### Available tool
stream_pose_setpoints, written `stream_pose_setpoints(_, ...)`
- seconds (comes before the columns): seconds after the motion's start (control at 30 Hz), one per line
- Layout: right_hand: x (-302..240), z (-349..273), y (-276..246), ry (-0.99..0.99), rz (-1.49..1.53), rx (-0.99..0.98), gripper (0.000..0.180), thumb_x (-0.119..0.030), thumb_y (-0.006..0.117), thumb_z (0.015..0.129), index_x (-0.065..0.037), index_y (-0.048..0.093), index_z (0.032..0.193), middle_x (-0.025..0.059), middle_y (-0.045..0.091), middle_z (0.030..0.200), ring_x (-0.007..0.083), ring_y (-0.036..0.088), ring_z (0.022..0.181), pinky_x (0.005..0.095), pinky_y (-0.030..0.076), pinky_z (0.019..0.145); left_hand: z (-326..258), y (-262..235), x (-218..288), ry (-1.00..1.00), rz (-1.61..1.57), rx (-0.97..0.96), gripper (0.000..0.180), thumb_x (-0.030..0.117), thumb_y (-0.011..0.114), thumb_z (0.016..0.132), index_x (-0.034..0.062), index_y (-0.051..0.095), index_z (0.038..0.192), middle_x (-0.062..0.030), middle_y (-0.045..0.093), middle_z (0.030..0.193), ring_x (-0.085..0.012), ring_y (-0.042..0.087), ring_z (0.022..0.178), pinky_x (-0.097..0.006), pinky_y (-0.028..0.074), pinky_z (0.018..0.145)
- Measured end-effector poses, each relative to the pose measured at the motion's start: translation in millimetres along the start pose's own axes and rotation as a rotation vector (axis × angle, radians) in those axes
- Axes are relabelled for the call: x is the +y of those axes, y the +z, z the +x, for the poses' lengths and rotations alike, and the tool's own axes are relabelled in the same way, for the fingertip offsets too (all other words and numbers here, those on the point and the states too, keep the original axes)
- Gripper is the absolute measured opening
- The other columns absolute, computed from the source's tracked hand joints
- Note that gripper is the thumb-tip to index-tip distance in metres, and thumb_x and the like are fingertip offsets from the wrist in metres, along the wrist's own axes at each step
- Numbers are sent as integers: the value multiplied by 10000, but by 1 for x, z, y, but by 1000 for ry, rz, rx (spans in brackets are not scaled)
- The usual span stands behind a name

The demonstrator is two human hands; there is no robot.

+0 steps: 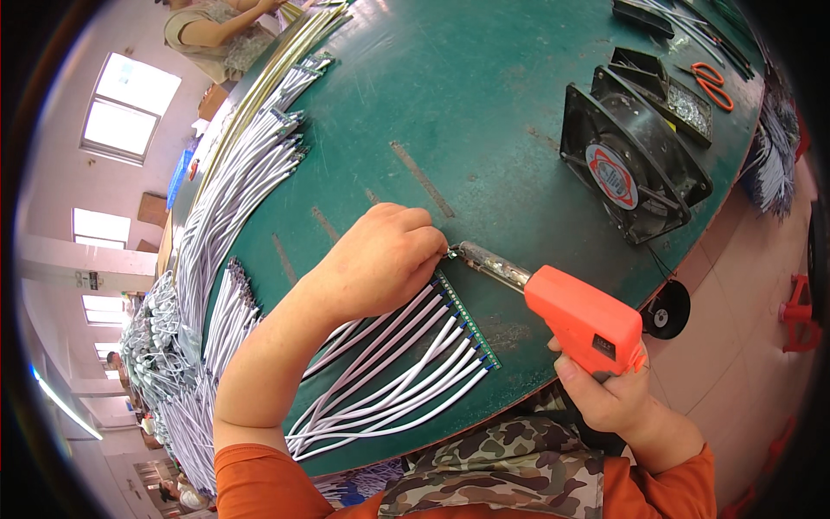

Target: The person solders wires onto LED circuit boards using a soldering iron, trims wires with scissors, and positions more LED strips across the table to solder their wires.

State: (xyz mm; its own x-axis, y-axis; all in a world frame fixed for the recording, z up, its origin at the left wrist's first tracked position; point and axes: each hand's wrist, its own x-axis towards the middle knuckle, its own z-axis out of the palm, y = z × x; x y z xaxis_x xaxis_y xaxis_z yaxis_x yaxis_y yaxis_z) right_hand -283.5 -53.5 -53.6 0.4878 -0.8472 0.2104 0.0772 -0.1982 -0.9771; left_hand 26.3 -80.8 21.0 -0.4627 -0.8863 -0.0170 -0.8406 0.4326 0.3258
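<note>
My right hand [605, 394] grips an orange soldering gun [581, 318] by its handle. The gun's metal tip points left and meets the fingertips of my left hand [385, 251]. Those fingers are closed in a pinch at the far end of a narrow green circuit board strip [471, 327]; what they hold is hidden. White cables [406, 394] run from the strip's left edge toward the lower left, side by side, their ends dark blue at the board. My left forearm covers part of the cables.
Bundles of white cables [251, 173] line the green table's [432, 112] left side. At the right stand a black fan [627, 160], a small tray [689, 112] and orange-handled scissors [713, 86]. A black disc-shaped reel [666, 309] is beyond the table edge. Another person [220, 39] sits at the far left.
</note>
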Motion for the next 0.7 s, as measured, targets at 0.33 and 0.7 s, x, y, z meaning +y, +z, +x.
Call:
stream_pose_setpoints(0.33,-1,-1,0,36,7,-14,421,-57,748,858,27,584,1236,59,713,946,132,688,790,261,535,731,-2,1,0,-15,-4,-1,70,73,663,853,22,692,891,-143,628,823,-367,616,828,-470,490,778)
stream_pose_setpoints(0.7,1,-2,-1,32,39,-51,509,-45,745,865,69,529,1312,60,717,922,117,686,776,259,539,736,-4,3,-3,1,20,-5,88,48,690,843,42,674,929,-121,609,840,-355,609,830,-456,483,765)
